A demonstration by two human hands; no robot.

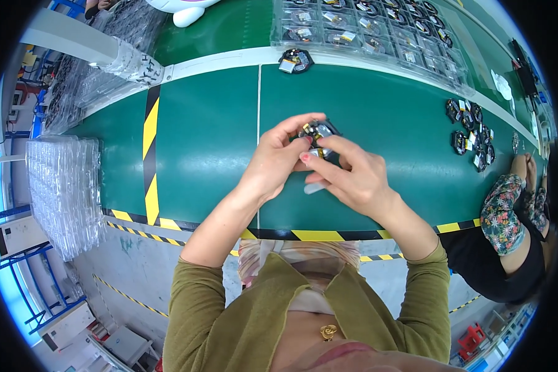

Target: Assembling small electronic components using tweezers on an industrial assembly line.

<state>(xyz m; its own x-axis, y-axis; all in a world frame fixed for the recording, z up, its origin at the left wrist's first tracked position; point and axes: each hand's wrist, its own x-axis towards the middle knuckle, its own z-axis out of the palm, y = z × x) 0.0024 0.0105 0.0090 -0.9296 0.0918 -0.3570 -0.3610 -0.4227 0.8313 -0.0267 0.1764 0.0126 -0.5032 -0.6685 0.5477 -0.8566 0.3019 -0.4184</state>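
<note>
Above the middle of the green bench, my left hand (273, 159) grips a small black electronic assembly (320, 130) with a battery and yellow bits, thumb on its face. My right hand (358, 178) is closed against the assembly's right and near side, thumb and index finger pinching by a silvery part. Below the curled right fingers pokes a pale translucent flat piece (314, 187); whether it is held there or fixed to the assembly is hidden. A similar assembly (296, 61) lies at the bench's far white rail.
Clear trays (369, 43) of such assemblies stand beyond the rail. More loose assemblies (471, 133) lie at right, near a co-worker's floral sleeve (503, 211). Stacked clear trays (64, 195) rise at left. A taped post (127, 62) stands far left; striped tape (319, 235) marks the near edge.
</note>
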